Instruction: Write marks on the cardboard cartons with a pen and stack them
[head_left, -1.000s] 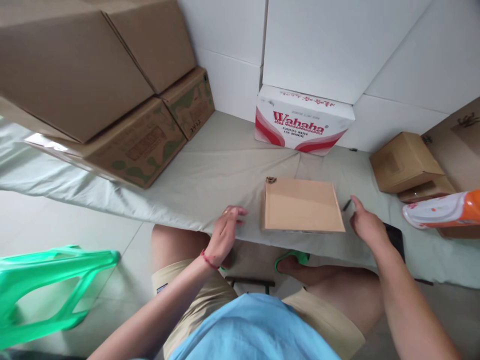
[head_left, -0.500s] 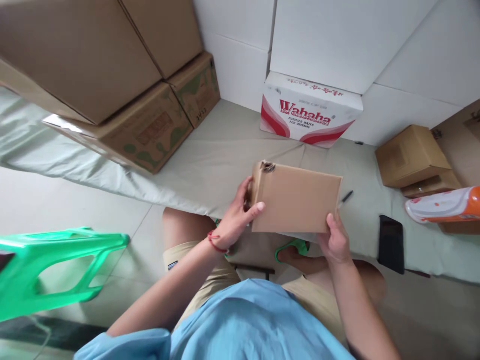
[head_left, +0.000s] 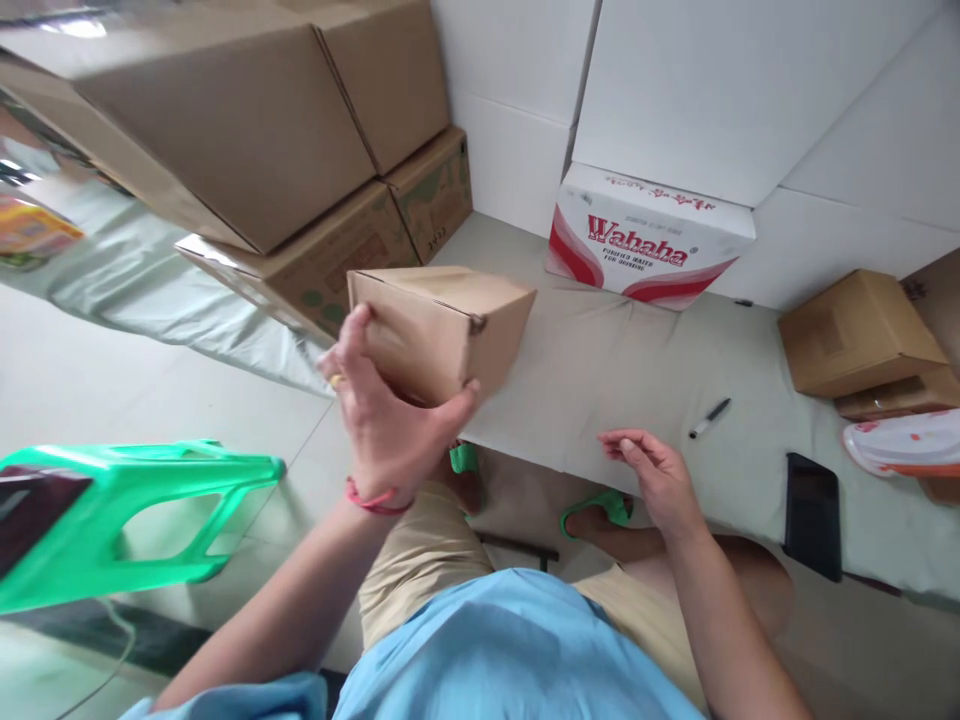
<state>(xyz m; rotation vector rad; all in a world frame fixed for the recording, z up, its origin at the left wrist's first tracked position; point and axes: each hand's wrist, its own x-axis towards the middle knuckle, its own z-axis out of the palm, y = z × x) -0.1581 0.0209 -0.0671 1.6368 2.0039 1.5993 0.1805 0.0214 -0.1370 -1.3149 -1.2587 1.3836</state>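
Note:
A small brown cardboard box (head_left: 439, 330) is tilted above the left part of the cloth-covered table, its dark torn corner facing me. My left hand (head_left: 390, 415) grips it from the near side, thumb at the right corner and fingers at the left edge. My right hand (head_left: 660, 475) is off the box, over the table's front edge, with its fingers bent and thumb near the fingertips; nothing shows between them. A black pen (head_left: 709, 418) lies on the cloth to the right of that hand, and a dark phone (head_left: 813, 515) lies farther right.
Large cartons (head_left: 225, 120) are stacked at the left. A white and red Wahaba carton (head_left: 649, 240) stands against the white wall. Small brown boxes (head_left: 862, 330) and a white-orange package (head_left: 904, 443) sit at the right. A green stool (head_left: 172, 510) stands on the floor at left.
The box has moved left and turned in my left hand. My right hand has let go of it. The view has shifted slightly, showing more at the left.

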